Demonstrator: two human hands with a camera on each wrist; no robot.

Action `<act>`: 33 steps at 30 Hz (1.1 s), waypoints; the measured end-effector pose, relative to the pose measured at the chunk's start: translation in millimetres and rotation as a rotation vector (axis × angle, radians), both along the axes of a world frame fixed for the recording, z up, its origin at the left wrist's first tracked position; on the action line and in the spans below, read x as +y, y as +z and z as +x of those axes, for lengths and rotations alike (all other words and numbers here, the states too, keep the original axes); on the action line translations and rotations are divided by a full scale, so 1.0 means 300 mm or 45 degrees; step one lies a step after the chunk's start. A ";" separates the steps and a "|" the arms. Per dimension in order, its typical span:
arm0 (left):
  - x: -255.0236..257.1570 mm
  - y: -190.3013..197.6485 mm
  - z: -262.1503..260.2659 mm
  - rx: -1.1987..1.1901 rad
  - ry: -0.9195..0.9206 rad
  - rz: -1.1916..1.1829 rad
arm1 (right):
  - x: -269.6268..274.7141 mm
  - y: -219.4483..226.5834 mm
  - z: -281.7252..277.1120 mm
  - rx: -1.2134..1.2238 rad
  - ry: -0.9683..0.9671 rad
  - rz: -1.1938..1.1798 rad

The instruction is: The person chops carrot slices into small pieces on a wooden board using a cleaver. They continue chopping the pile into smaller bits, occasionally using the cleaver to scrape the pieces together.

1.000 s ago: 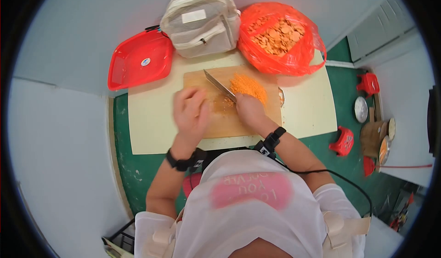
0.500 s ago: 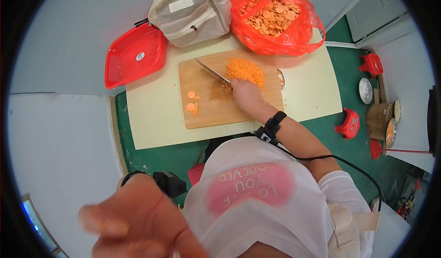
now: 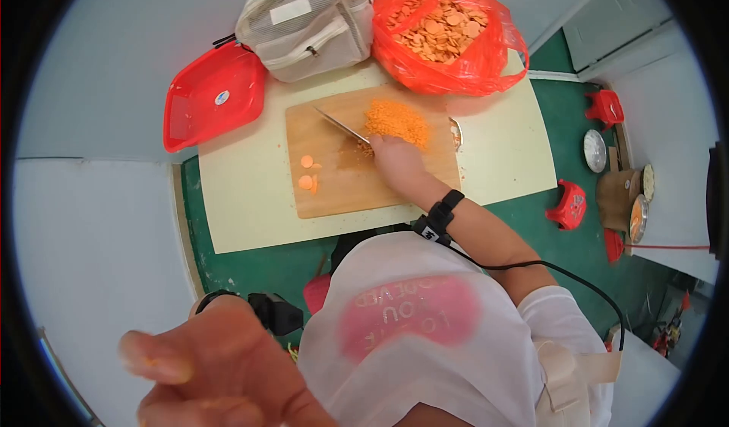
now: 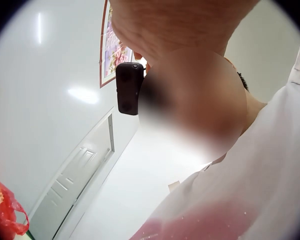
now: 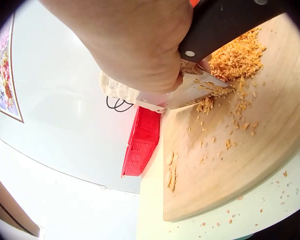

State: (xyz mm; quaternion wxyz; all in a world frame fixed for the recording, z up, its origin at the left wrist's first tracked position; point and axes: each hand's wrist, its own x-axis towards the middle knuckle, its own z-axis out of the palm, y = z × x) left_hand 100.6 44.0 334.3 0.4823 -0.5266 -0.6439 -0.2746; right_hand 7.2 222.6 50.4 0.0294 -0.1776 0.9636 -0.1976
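In the head view my right hand (image 3: 399,167) grips a kitchen knife (image 3: 342,125) over the wooden cutting board (image 3: 357,191). Its black handle (image 5: 217,27) shows in the right wrist view, where orange bits cling to the broad blade. Beside the blade lies a heap of finely chopped carrot (image 3: 399,123). A few carrot slices (image 3: 307,161) are at the board's left side. My left hand (image 3: 228,358) is raised close to the head camera, off the table, fingers loosely bent with nothing visible in them. The left wrist view shows it near a black device (image 4: 129,89) by the head.
At the table's back stand a red plastic basket (image 3: 194,115), a pale backpack (image 3: 304,36) and a red plastic bag (image 3: 486,81) full of carrot slices. A metal rim (image 3: 456,134) shows at the board's right edge. Red stools (image 3: 568,205) stand on the green floor to the right.
My left hand has left the board and risen toward the head camera, uncovering the slices. It has shifted only slightly since half a second ago. The right hand keeps its grip on the knife.
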 end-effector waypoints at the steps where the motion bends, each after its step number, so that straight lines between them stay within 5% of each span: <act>1: 0.012 0.012 -0.005 -0.008 -0.010 0.005 | -0.005 0.004 0.002 -0.012 0.005 -0.029; 14: -0.027 0.004 0.051 -0.040 0.374 0.148 | -0.018 0.005 -0.002 -0.029 0.015 -0.014; 20: 0.028 0.069 0.017 -0.283 0.122 0.007 | -0.025 -0.004 -0.004 -0.034 0.004 -0.026; 22: -0.071 0.084 0.089 -0.682 -0.182 -0.245 | -0.020 -0.001 -0.006 -0.039 0.004 0.014; 26: 0.013 0.006 0.037 -0.407 -0.233 0.050 | -0.020 -0.013 -0.006 0.023 0.020 -0.006; 33: 0.018 -0.006 0.033 -0.649 -0.070 0.003 | -0.024 -0.012 -0.009 0.025 0.013 -0.015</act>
